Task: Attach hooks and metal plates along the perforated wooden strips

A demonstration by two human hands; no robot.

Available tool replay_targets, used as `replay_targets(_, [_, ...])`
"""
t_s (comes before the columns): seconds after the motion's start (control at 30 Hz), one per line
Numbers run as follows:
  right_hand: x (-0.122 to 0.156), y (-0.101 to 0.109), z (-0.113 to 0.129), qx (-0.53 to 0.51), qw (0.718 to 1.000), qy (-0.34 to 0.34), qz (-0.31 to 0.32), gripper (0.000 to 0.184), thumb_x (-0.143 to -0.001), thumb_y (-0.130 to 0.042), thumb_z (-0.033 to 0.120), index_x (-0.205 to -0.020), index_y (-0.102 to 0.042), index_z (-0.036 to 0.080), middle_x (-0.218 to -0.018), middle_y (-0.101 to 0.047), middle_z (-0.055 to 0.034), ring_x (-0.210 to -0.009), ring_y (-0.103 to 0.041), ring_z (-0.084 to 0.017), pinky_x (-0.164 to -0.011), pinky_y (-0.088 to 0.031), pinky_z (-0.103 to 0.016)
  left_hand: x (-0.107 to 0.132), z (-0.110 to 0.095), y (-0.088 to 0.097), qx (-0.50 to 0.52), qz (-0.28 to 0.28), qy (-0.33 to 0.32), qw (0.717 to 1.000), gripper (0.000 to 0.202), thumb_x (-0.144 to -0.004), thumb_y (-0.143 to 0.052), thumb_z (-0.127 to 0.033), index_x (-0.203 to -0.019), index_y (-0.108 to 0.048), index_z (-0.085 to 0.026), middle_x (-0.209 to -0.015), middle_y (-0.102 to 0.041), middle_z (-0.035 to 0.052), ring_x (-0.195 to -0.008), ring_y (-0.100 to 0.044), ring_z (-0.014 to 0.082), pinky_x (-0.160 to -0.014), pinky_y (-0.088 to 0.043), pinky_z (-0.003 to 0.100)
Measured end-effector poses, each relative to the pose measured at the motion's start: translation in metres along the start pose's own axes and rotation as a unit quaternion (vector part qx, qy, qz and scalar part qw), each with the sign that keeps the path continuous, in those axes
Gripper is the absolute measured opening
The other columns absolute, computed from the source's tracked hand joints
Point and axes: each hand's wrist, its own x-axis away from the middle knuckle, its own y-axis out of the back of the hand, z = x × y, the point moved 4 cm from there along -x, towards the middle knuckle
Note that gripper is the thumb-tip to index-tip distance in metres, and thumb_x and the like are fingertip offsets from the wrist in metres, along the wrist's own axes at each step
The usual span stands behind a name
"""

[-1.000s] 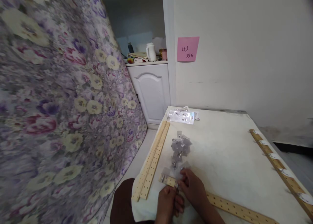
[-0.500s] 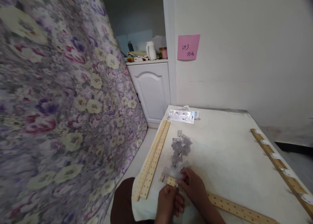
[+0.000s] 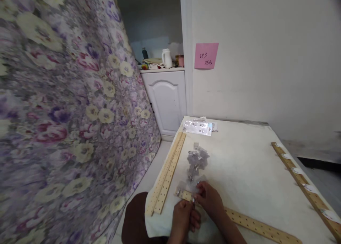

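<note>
Both hands work close together over the near end of a perforated wooden strip (image 3: 250, 222), which runs beneath them toward the lower right. My left hand (image 3: 183, 216) is closed, its thumb and forefinger pinched at a small shiny metal hook (image 3: 193, 200). From the right, my right hand (image 3: 210, 198) is closed too, thumb and fingertips meeting beside the same hook. Its fingers hide part of the strip, and what they grip is too small to tell. A clear pad with a metal hook (image 3: 179, 191) sits at the strip's far-left end. Just beyond lies a pile of greyish clear pads with hooks (image 3: 197, 160).
Two perforated wooden strips (image 3: 167, 173) lie along the table's left edge. Clear plastic packaging (image 3: 197, 127) rests at the back. A wooden strip with white discs (image 3: 301, 181) runs along the right edge. A floral curtain (image 3: 80, 130) hangs at left; a pink note (image 3: 206, 55) is on the wall.
The view has shifted slightly. My hands stay in nearly the same place, with the right fingertips a little nearer the hook at the left hand.
</note>
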Motion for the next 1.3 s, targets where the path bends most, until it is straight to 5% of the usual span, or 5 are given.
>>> replay_targets(0.23, [0.007,0.013,0.003,-0.023,0.996,0.048,-0.066,0.028,-0.070,-0.057,0.027,-0.096,-0.060,0.019,-0.081,-0.061,-0.0021,-0.068,-0.058,-0.016,-0.066,-0.045,-0.026,-0.001,0.001,0.001,0.022,0.017,-0.019,0.999,0.031,-0.071,-0.049,-0.051,-0.067,-0.044,-0.020,-0.042,-0.061,-0.0013,-0.029,-0.050,0.0099,-0.031,-0.025,0.018])
replay_targets(0.57, [0.026,0.046,-0.010,-0.019,0.991,0.067,-0.118,0.020,-0.076,-0.045,0.023,-0.087,-0.061,0.019,-0.079,-0.063,-0.0033,-0.073,-0.059,-0.017,-0.070,-0.046,-0.027,0.005,0.000,0.001,0.028,0.016,-0.035,0.999,0.027,-0.071,-0.050,-0.045,-0.066,-0.043,-0.020,-0.043,-0.060,-0.0028,-0.029,-0.048,0.0079,-0.031,-0.026,0.017])
replay_targets(0.9, [-0.010,0.037,0.009,0.020,0.991,0.098,-0.087,0.021,-0.076,-0.046,0.019,-0.086,-0.064,0.021,-0.089,-0.060,-0.0053,-0.086,-0.057,-0.018,-0.079,-0.043,-0.027,-0.002,0.006,0.002,0.025,0.027,-0.036,0.999,0.026,-0.070,-0.050,-0.046,-0.066,-0.041,-0.021,-0.041,-0.060,-0.0035,-0.028,-0.048,0.0078,-0.029,-0.024,0.016])
replay_targets(1.3, [-0.021,0.021,0.008,-0.012,0.998,0.039,-0.055,0.014,-0.075,-0.049,0.024,-0.071,-0.061,0.020,-0.073,-0.062,-0.0020,-0.071,-0.056,-0.017,-0.067,-0.038,-0.026,0.000,0.004,0.001,0.028,0.027,-0.030,0.999,0.028,-0.070,-0.051,-0.047,-0.066,-0.039,-0.022,-0.042,-0.061,-0.0036,-0.028,-0.049,0.0087,-0.028,-0.024,0.016])
